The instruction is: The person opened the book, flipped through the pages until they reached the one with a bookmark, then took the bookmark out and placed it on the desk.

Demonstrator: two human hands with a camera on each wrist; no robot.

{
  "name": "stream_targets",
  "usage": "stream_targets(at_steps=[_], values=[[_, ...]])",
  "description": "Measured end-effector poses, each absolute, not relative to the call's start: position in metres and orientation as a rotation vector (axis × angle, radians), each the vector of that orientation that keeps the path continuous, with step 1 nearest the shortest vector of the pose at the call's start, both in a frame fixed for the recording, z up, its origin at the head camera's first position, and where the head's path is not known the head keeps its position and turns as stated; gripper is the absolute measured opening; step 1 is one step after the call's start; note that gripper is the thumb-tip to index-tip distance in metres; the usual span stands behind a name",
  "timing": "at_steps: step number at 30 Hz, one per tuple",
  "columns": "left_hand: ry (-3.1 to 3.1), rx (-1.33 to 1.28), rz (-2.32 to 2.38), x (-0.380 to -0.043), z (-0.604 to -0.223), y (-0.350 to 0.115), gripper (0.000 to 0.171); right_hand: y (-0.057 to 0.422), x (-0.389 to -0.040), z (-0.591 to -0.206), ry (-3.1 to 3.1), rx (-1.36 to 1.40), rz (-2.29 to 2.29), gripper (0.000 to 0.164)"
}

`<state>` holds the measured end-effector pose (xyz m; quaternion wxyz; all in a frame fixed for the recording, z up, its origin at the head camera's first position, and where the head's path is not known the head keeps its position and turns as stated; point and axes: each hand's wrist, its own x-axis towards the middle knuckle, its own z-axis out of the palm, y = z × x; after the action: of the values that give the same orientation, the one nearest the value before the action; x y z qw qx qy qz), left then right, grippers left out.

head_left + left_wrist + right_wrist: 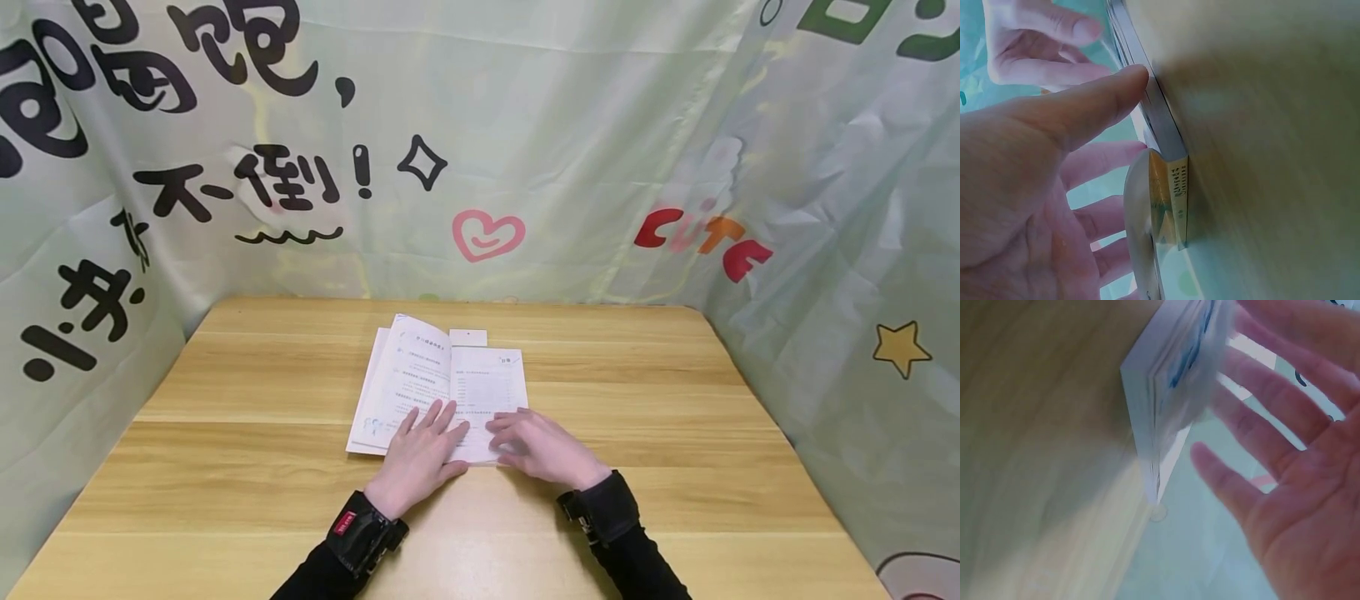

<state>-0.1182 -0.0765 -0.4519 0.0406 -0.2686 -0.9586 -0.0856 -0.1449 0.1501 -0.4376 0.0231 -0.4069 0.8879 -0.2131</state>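
Black sleeves (322,575) are closest, with chunky wrist straps (363,533). Left hand (420,462) rests fingers spread across the open book (420,367), thumb by its near edge. Right hand (543,446) is loosely bent, fingers relaxed over the right page's lower corner; can't tell if they touch paper. Book's mid-table, loads of wooden table (637,392) either side. White card (468,337) pokes past the right page's top edge, printed fabric (570,142) beyond.
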Motion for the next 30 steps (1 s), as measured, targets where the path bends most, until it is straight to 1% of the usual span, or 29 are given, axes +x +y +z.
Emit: stream_targets(at_steps=[3,9,12,15,19,22,27,30], values=[[-2.931,-0.834,-0.275,-0.1183,-0.4518,-0.0769,0.054,0.1497,-0.1465,-0.4369,2.788,-1.32,-0.669,0.013],[-2.909,-0.824,-0.331,-0.1186,-0.452,-0.0764,0.055,0.1468,-0.1505,-0.4375,2.947,-1.434,-0.714,0.012],[-2.884,-0.789,-0.331,-0.1197,-0.4532,-0.0749,0.054,0.146,-0.1526,-0.4381,3.043,-1.482,-0.816,0.012],[-2.828,-0.747,-0.328,-0.1209,-0.4543,-0.0732,0.051,0.1456,-0.1543,-0.4373,3.139,-1.496,-0.953,0.018],[-2.747,-0.707,-0.368,-0.1226,-0.4552,-0.0716,0.052,0.1446,-0.1552,-0.4356,3.214,-1.427,-1.134,0.035],[-2.68,-0.687,-0.411,-0.124,-0.4537,-0.0711,0.061,0.1434,-0.1546,-0.4361,3.205,-1.316,-1.22,0.046],[-2.577,-0.631,-0.478,-0.127,-0.4483,-0.0708,0.091,0.1429,-0.1523,-0.4387,3.096,-1.206,-1.084,0.049],[-2.552,-0.592,-0.472,-0.1277,-0.4455,-0.0711,0.101,0.1439,-0.1503,-0.4399,2.988,-1.216,-0.91,0.053]])
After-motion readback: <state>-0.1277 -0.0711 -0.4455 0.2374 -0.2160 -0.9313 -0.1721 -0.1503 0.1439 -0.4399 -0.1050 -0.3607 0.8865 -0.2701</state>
